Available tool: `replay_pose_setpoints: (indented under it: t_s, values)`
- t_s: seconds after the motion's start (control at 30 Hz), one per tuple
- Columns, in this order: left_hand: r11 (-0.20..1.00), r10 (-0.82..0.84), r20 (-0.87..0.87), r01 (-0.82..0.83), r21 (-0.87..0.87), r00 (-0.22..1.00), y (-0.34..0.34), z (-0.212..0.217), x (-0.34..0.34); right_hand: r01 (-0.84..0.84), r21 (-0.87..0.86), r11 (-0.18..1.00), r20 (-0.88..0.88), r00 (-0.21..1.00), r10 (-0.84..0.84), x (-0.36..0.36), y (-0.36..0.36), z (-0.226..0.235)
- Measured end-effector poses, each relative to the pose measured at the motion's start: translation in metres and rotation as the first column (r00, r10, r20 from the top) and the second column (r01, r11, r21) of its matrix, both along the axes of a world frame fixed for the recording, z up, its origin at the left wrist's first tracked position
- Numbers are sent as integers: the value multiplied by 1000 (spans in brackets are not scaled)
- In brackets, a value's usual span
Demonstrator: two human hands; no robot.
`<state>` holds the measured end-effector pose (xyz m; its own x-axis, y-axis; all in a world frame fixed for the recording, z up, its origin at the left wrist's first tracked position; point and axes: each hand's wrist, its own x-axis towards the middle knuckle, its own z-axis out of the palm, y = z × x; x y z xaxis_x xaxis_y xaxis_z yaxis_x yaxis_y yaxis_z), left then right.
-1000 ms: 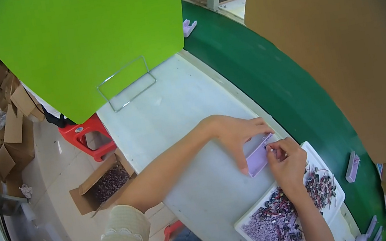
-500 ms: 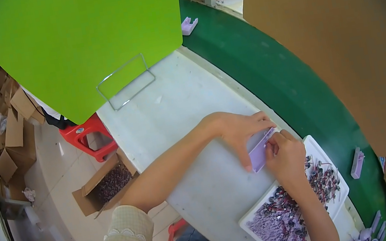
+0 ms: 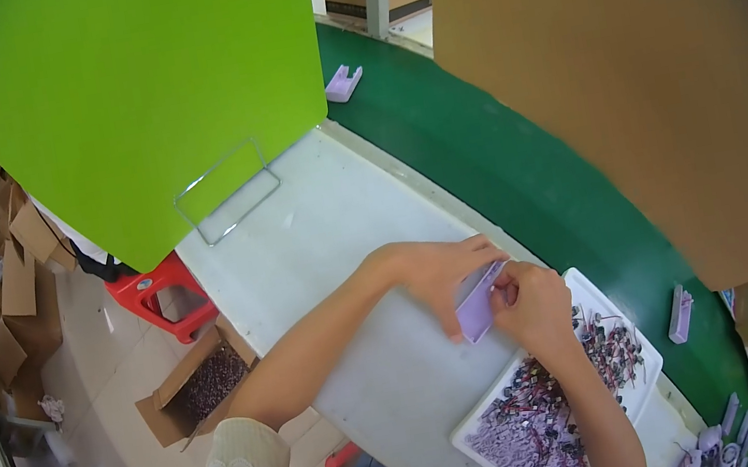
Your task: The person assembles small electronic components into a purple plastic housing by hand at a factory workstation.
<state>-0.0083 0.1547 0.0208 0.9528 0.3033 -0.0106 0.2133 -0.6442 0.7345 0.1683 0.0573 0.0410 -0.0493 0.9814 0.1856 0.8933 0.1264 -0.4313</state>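
Observation:
A shallow light-purple plastic casing [image 3: 477,312] is held tilted above the white table. My left hand [image 3: 435,280] is closed round it, thumb on the near side and fingers along the far edge. My right hand [image 3: 534,306] has its thumb and fingers pinched together at the casing's right side; whatever lies between them is hidden. Under my right forearm sits a white tray [image 3: 462,437] with purple pieces and many small dark parts with red wires. Another white tray [image 3: 653,375] of wired dark parts adjoins it.
A green belt [image 3: 499,155] runs along the far side, carrying purple casings [image 3: 344,84]. A lime-green board [image 3: 137,95] and a wire stand [image 3: 240,220] are at the table's far left. A brown panel [image 3: 615,88] hangs at right. A red stool [image 3: 145,304] and carton [image 3: 164,418] stand left.
The whole view has shifted slightly, so the table scene sits a little further left in the picture. Both hands stay at the casing with nearly the same grip.

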Motion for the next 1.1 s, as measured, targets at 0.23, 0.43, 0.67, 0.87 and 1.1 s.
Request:
replay_pose_setpoints:
  t_s: [0.23,0.43,0.67,0.87,1.1]
  values:
    - [997,51,-6,-51,-58,999,6,6,-8,-47,-55,997,-46,998,45,10,-33,47]
    - [935,355,70,-353,-29,932,30,-5,-12,120,-12,993,-170,978,-120,74,-112,52]
    - [917,352,86,-362,170,932,73,10,81,303,11,953,-134,945,-299,139,-184,29]
    - [959,279,-22,-278,63,960,105,-21,137,276,41,960,-74,959,-273,137,-203,5]
    - [608,648,282,-704,366,707,151,-22,63,276,112,954,-118,957,-263,145,-201,-14]
